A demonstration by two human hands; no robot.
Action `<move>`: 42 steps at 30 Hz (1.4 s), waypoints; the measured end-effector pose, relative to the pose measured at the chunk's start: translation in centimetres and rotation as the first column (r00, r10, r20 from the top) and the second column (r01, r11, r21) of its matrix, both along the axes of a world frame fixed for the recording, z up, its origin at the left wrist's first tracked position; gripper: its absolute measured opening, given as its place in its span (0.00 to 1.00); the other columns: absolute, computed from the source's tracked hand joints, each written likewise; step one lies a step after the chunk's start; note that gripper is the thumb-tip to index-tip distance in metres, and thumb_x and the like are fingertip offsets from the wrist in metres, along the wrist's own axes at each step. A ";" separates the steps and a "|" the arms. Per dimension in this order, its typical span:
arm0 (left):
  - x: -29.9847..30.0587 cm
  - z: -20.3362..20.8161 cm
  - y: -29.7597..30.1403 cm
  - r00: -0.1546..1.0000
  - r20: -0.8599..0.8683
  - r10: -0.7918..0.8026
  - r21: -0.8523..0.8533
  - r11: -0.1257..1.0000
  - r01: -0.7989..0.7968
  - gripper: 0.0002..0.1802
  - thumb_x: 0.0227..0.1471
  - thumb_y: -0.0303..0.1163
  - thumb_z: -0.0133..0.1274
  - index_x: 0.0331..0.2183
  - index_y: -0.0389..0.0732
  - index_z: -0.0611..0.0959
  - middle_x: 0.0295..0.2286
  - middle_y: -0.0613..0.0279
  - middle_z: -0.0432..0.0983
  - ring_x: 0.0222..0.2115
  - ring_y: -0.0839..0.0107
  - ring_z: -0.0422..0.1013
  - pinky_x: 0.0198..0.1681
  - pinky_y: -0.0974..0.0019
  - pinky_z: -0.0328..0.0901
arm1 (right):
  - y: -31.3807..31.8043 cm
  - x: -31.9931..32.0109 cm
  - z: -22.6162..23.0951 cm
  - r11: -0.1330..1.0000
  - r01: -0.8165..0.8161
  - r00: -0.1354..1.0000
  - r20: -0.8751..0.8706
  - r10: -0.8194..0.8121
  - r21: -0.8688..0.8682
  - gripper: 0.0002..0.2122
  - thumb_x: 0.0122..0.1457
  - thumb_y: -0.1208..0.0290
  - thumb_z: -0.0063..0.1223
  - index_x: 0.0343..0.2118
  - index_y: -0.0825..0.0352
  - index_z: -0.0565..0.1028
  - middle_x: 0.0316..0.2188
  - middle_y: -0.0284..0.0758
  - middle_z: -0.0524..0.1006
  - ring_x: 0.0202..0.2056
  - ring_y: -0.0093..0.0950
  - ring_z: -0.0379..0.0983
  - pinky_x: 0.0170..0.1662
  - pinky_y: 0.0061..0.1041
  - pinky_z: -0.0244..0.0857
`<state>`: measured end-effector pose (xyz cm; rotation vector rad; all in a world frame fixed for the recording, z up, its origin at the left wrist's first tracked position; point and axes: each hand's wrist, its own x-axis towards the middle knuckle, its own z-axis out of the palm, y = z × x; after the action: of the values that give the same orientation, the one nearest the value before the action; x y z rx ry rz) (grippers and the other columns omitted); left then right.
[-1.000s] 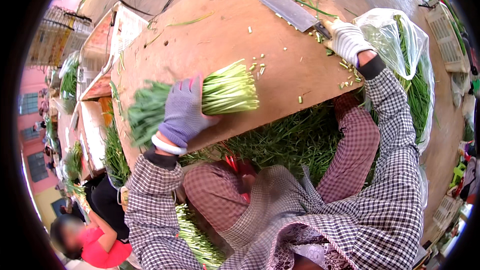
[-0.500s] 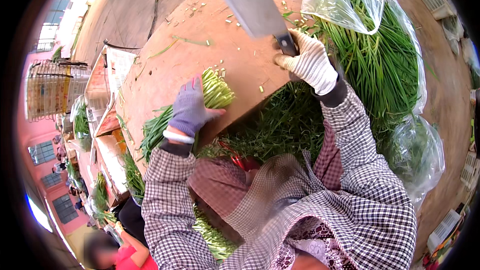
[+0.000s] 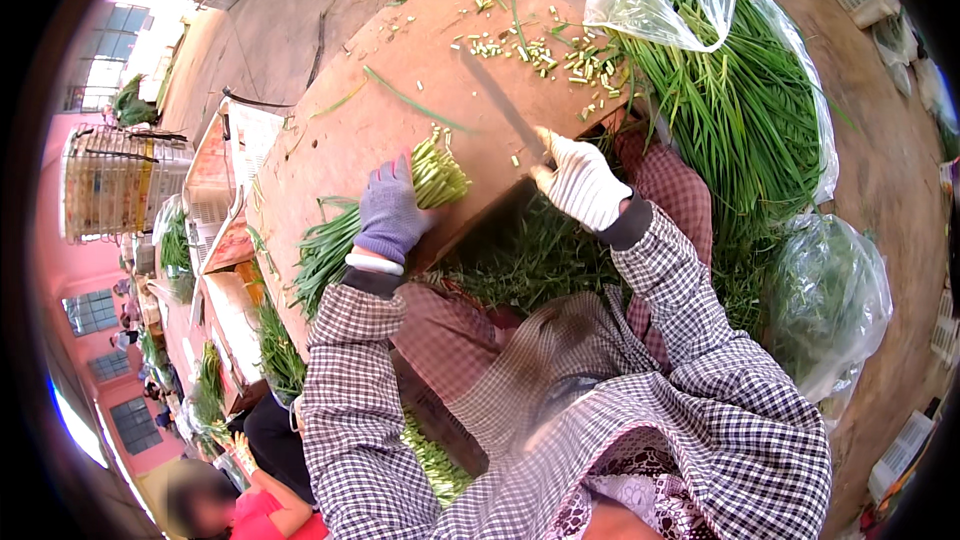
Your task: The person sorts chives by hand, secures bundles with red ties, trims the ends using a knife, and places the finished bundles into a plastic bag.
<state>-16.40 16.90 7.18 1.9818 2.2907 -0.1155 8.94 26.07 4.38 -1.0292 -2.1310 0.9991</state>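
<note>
In a grey-purple glove, my left hand [image 3: 388, 205] is closed over a bundle of chive-like stalks [image 3: 438, 172] lying on the brown board [image 3: 340, 155]. The bundle's pale cut ends face the middle of the board, and its green leaves trail to the left under my wrist. My right hand [image 3: 585, 178], in a white striped glove, grips a cleaver [image 3: 496, 97] by its handle, which the fingers mostly hide. The blade is seen nearly edge-on, slightly blurred, low over the board and apart from the bundle. Short cut stalk pieces [image 3: 540, 55] are scattered at the board's far side.
A clear plastic bag [image 3: 700, 0] of long green stalks [image 3: 735, 120] stands at the right, with another filled bag [image 3: 830, 295] nearer. Leafy trimmings [image 3: 535, 250] lie below the board's near edge. At lower left sits a person in red [image 3: 265, 510], beside more greens [image 3: 280, 350].
My right hand has come down and slightly left with the cleaver, and its blade has turned from broad face to thin edge. More cut pieces show at the far side. My left hand stays on the bundle.
</note>
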 end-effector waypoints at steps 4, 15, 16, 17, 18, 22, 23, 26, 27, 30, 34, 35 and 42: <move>0.6 -0.5 -0.4 0.997 -0.004 -0.074 0.080 0.994 0.074 0.60 0.29 0.50 0.69 0.58 0.30 0.58 0.45 0.42 0.68 0.46 0.48 0.66 0.50 0.54 0.63 | -1.8 -3.0 -2.1 0.996 -0.084 0.990 0.117 0.078 0.043 0.08 0.53 0.73 0.46 0.35 0.68 0.70 0.20 0.45 0.76 0.25 0.46 0.74 0.29 0.38 0.69; -1.0 0.4 -0.7 1.000 -0.021 -0.021 -0.098 0.995 0.019 0.57 0.30 0.51 0.67 0.57 0.34 0.61 0.45 0.46 0.70 0.46 0.53 0.68 0.49 0.56 0.64 | -3.4 -1.6 -1.3 0.992 -0.100 0.992 0.081 0.094 0.075 0.23 0.53 0.65 0.53 0.49 0.76 0.69 0.28 0.49 0.77 0.29 0.45 0.75 0.34 0.37 0.69; -1.3 0.0 -0.9 0.999 -0.031 -0.035 -0.070 0.997 0.033 0.54 0.32 0.49 0.66 0.57 0.35 0.62 0.45 0.46 0.70 0.45 0.52 0.68 0.48 0.55 0.64 | -3.8 -1.2 -1.5 0.996 -0.087 0.996 0.023 0.087 0.019 0.23 0.53 0.65 0.53 0.49 0.76 0.69 0.32 0.52 0.77 0.32 0.45 0.75 0.35 0.37 0.69; -0.9 0.0 -0.5 1.000 0.001 -0.006 -0.070 0.998 0.006 0.56 0.30 0.50 0.67 0.57 0.34 0.61 0.45 0.45 0.70 0.46 0.51 0.68 0.49 0.55 0.64 | -4.1 -1.2 -2.1 0.999 -0.040 0.999 -0.009 0.040 0.036 0.22 0.53 0.65 0.53 0.48 0.75 0.69 0.32 0.51 0.77 0.32 0.45 0.75 0.35 0.38 0.69; -0.6 0.5 -0.3 0.999 0.025 0.029 -0.076 0.997 -0.027 0.58 0.29 0.51 0.68 0.57 0.33 0.60 0.46 0.44 0.69 0.47 0.50 0.67 0.50 0.55 0.64 | -4.7 -1.7 -2.6 0.999 0.004 0.999 -0.049 -0.001 0.046 0.21 0.53 0.66 0.54 0.47 0.75 0.69 0.31 0.51 0.77 0.31 0.46 0.75 0.36 0.38 0.69; -1.4 -1.0 -0.7 0.999 0.002 0.039 -0.029 0.999 -0.039 0.60 0.27 0.51 0.70 0.57 0.32 0.60 0.46 0.43 0.69 0.48 0.48 0.66 0.50 0.55 0.63 | -7.1 -3.5 -0.7 0.981 -0.191 0.981 0.035 0.190 0.029 0.16 0.54 0.66 0.54 0.40 0.71 0.69 0.25 0.48 0.75 0.29 0.47 0.73 0.34 0.38 0.68; -1.4 -0.7 -0.7 1.000 0.003 0.029 -0.033 0.999 -0.029 0.56 0.29 0.49 0.68 0.55 0.32 0.62 0.45 0.43 0.70 0.47 0.48 0.67 0.50 0.55 0.64 | -6.8 -3.7 -0.6 0.983 -0.185 0.982 -0.026 0.186 0.011 0.16 0.54 0.66 0.54 0.42 0.71 0.69 0.26 0.48 0.75 0.30 0.46 0.74 0.34 0.38 0.68; 0.1 1.5 -0.1 1.000 0.012 0.013 -0.095 0.995 -0.012 0.45 0.31 0.47 0.66 0.49 0.33 0.68 0.42 0.43 0.72 0.45 0.48 0.69 0.48 0.54 0.66 | -6.5 -3.4 0.1 0.997 -0.047 0.998 -0.043 0.050 0.066 0.20 0.58 0.67 0.50 0.50 0.73 0.67 0.31 0.50 0.77 0.31 0.46 0.75 0.35 0.37 0.69; 0.2 1.2 0.0 1.000 0.010 0.014 -0.108 0.994 -0.013 0.45 0.31 0.48 0.66 0.49 0.34 0.68 0.42 0.43 0.72 0.45 0.48 0.69 0.48 0.54 0.65 | -6.9 -3.2 0.3 0.995 -0.064 0.992 -0.103 0.071 0.072 0.20 0.58 0.67 0.50 0.51 0.73 0.67 0.31 0.51 0.77 0.32 0.46 0.75 0.35 0.37 0.69; -0.5 0.4 0.5 0.999 -0.033 0.025 -0.171 0.985 -0.030 0.44 0.32 0.49 0.66 0.47 0.35 0.69 0.43 0.44 0.71 0.46 0.49 0.68 0.49 0.54 0.65 | -9.1 -2.6 2.3 0.986 -0.157 0.977 -0.153 0.146 -0.061 0.20 0.58 0.67 0.50 0.51 0.74 0.66 0.31 0.51 0.77 0.34 0.47 0.75 0.37 0.38 0.69; -0.1 0.4 0.6 0.997 -0.043 0.068 -0.170 0.983 -0.074 0.44 0.32 0.50 0.66 0.48 0.35 0.70 0.44 0.45 0.71 0.48 0.51 0.67 0.50 0.55 0.64 | -10.4 -2.4 0.4 0.986 -0.166 0.986 -0.003 0.166 -0.031 0.20 0.59 0.66 0.49 0.50 0.73 0.66 0.31 0.51 0.76 0.33 0.47 0.74 0.34 0.39 0.69; 0.1 0.4 0.8 0.996 -0.042 0.075 -0.192 0.978 -0.082 0.46 0.32 0.52 0.66 0.50 0.35 0.69 0.45 0.46 0.70 0.49 0.51 0.66 0.51 0.55 0.64 | -10.4 -2.5 0.3 0.988 -0.157 0.988 0.005 0.157 -0.009 0.20 0.58 0.66 0.49 0.50 0.73 0.66 0.30 0.51 0.76 0.32 0.47 0.74 0.34 0.39 0.68; 0.4 0.3 0.4 0.991 -0.097 0.097 -0.231 0.966 -0.117 0.40 0.35 0.50 0.65 0.46 0.38 0.71 0.43 0.47 0.71 0.46 0.52 0.69 0.49 0.55 0.66 | -11.0 -1.4 1.3 0.974 -0.200 0.967 0.138 0.213 -0.104 0.13 0.58 0.67 0.48 0.40 0.71 0.68 0.21 0.47 0.74 0.24 0.44 0.73 0.26 0.38 0.67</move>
<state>-16.03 17.31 7.48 1.7641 2.3043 -0.4490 7.55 15.06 5.69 -0.9635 -2.3731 1.1567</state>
